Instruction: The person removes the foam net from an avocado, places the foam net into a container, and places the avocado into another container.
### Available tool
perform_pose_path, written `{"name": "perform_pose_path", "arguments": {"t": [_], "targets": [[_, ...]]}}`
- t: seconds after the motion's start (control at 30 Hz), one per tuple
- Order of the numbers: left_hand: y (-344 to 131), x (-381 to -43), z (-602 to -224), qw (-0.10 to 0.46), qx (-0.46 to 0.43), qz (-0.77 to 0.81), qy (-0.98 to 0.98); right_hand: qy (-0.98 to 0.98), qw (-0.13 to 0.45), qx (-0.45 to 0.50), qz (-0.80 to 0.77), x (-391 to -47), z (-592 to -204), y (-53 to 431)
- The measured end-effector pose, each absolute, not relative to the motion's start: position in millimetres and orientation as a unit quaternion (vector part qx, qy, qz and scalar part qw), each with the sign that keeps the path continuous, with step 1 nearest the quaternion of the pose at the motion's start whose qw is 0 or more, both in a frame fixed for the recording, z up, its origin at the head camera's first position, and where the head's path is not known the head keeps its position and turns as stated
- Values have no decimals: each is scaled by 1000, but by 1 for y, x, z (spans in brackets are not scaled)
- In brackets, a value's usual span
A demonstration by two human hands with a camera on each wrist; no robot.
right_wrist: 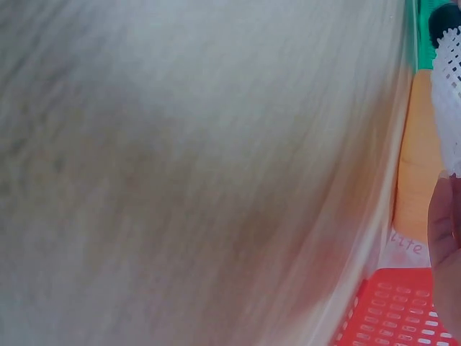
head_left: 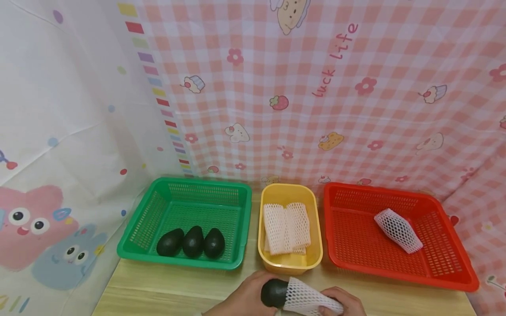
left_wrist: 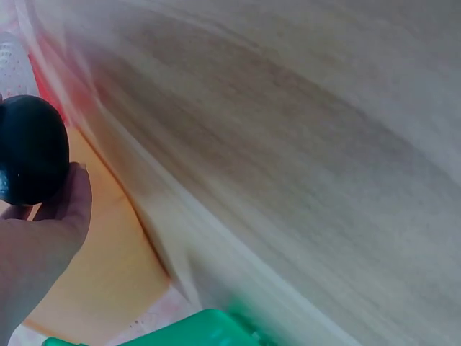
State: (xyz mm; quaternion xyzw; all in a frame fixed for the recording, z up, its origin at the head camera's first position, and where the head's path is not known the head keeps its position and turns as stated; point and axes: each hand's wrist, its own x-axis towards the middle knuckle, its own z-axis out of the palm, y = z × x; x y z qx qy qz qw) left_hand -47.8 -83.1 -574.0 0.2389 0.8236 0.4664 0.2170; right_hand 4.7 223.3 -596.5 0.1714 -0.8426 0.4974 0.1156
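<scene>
My left hand [head_left: 249, 296] grips a dark avocado [head_left: 273, 293] by its rounded end, in front of the yellow bin; the left wrist view shows the same avocado [left_wrist: 32, 150] with fingers curled under it. A white foam net sleeve [head_left: 306, 298] covers the avocado's other end. My right hand [head_left: 345, 302] pinches the sleeve's far end, which narrows toward the fingers. In the right wrist view the net [right_wrist: 450, 94] stretches between the dark fruit and the right hand's fingers.
A green basket [head_left: 182, 260] at left holds three avocados [head_left: 193, 242]. In the middle, a yellow bin [head_left: 290, 267] contains flat foam net sleeves [head_left: 286, 228]. The red basket [head_left: 403, 277] at right holds one net-wrapped avocado [head_left: 398, 230]. Patterned cloth [head_left: 257, 74] hangs behind the wooden table [head_left: 158, 289].
</scene>
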Motion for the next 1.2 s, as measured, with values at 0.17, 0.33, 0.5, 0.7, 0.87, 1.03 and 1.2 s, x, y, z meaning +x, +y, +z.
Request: {"name": "perform_pose_path", "arguments": {"t": [0.17,0.33,0.5,0.7,0.87,1.03,1.2], "targets": [[-84,-45,-569,189,241,456,836,-843,108,161,503,7,-590,224],[-86,-42,-563,160,256,449,841,-842,94,141,512,11,-583,226],[-92,-39,-558,149,251,453,842,-835,100,141,523,13,-576,229],[-101,-35,-552,135,245,472,836,-831,75,115,539,15,-563,229],[-109,-31,-547,113,245,476,837,-829,64,122,542,17,-547,227],[-114,-26,-533,84,237,471,846,-819,93,149,546,16,-536,227],[-120,-26,-524,7,236,464,854,-817,111,102,557,19,-521,220]]}}
